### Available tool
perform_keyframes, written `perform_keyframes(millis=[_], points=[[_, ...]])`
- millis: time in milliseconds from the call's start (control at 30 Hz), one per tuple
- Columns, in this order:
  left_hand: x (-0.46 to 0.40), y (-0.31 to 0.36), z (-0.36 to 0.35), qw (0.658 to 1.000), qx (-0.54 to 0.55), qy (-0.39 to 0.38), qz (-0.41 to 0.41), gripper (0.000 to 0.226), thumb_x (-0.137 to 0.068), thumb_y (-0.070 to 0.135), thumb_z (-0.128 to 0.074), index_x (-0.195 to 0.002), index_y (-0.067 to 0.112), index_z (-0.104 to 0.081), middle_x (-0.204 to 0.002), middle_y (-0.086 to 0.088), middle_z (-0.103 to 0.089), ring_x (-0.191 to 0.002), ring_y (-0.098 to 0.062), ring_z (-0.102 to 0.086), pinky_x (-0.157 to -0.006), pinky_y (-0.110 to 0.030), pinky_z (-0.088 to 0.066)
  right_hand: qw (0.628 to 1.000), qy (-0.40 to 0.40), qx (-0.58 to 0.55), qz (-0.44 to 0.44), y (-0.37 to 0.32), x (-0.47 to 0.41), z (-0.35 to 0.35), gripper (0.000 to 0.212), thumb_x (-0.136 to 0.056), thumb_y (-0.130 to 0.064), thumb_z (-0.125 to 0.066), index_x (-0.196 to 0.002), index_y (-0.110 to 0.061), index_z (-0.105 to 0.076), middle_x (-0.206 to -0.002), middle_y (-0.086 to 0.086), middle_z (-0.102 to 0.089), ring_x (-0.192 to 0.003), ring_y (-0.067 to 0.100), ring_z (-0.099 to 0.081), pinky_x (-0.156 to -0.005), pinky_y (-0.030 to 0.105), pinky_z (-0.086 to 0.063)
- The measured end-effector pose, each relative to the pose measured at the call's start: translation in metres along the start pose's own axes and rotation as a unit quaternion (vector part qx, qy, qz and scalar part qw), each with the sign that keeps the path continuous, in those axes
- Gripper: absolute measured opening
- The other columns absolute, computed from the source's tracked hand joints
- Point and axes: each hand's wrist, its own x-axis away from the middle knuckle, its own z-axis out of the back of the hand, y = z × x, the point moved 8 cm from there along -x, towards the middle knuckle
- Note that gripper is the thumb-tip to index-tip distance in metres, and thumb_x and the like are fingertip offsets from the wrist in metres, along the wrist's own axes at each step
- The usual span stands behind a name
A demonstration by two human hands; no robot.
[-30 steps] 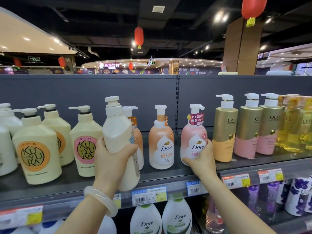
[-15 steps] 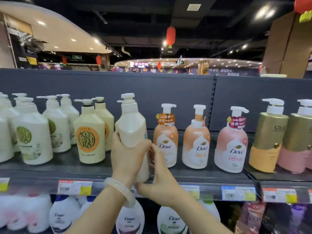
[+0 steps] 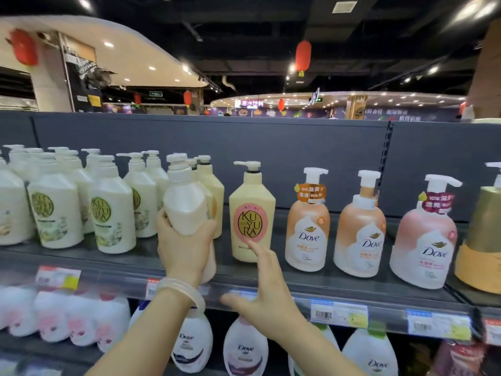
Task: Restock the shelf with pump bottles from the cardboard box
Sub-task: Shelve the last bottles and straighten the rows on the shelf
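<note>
Left hand (image 3: pixel 184 248) wrapped round the lower body of a cream pump bottle (image 3: pixel 187 210), raised over the shelf (image 3: pixel 352 283) edge. Right hand (image 3: pixel 267 291) spread wide, empty, fingertip at the Kuyura bottle (image 3: pixel 250 213) just beyond. Probably full, heavy, slick-sided: best gripped low, never by the pump.

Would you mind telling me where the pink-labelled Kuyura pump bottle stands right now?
The pink-labelled Kuyura pump bottle stands mid-shelf, between the held cream bottle and the orange Dove bottle.
</note>
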Motion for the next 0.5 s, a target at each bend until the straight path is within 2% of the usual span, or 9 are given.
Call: perform_keyframes(millis=[167, 333, 400, 500], points=[[-0.035, -0.019, 0.030, 0.997, -0.010, 0.072, 0.029, 0.075, -0.063, 0.018, -0.078, -0.128, 0.018, -0.039, -0.114, -0.001, -0.057, -0.104, -0.027, -0.055, -0.085, -0.034, -0.040, 0.998, 0.051, 0.029, -0.014, 0.012, 0.001, 0.017, 0.069, -0.082, -0.033, -0.068, -0.137, -0.037, -0.025, -0.131, -0.022, -0.027, -0.121, -0.008, -0.027, -0.101, 0.013, -0.021], [-0.061, -0.031, 0.043, 0.991, -0.018, 0.125, 0.048, 0.084, -0.061, 0.020, -0.075, -0.133, 0.023, -0.033, -0.129, -0.004, -0.054, -0.113, -0.030, -0.053, -0.085, -0.035, -0.039, 0.996, 0.076, 0.025, -0.030, 0.018, -0.002, 0.019, 0.063, -0.082, -0.028, -0.069, -0.134, -0.033, -0.033, -0.129, -0.018, -0.035, -0.121, -0.003, -0.035, -0.103, 0.016, -0.027], [-0.068, -0.035, 0.041, 0.989, -0.041, 0.133, 0.043, 0.089, -0.060, 0.022, -0.074, -0.137, 0.024, -0.029, -0.136, -0.005, -0.049, -0.119, -0.032, -0.050, -0.094, -0.040, -0.042, 0.996, 0.082, 0.025, -0.024, 0.016, -0.005, 0.014, 0.060, -0.082, -0.027, -0.070, -0.128, -0.039, -0.034, -0.125, -0.020, -0.037, -0.118, -0.005, -0.037, -0.102, 0.017, -0.029], [-0.073, -0.039, 0.037, 0.985, -0.099, 0.137, 0.034, 0.095, -0.061, 0.027, -0.075, -0.141, 0.022, -0.024, -0.142, -0.011, -0.043, -0.128, -0.035, -0.041, -0.106, -0.053, -0.034, 0.996, 0.080, 0.030, -0.016, 0.010, -0.010, 0.004, 0.060, -0.081, -0.027, -0.070, -0.115, -0.052, -0.028, -0.119, -0.028, -0.036, -0.112, -0.012, -0.038, -0.101, 0.019, -0.032]])
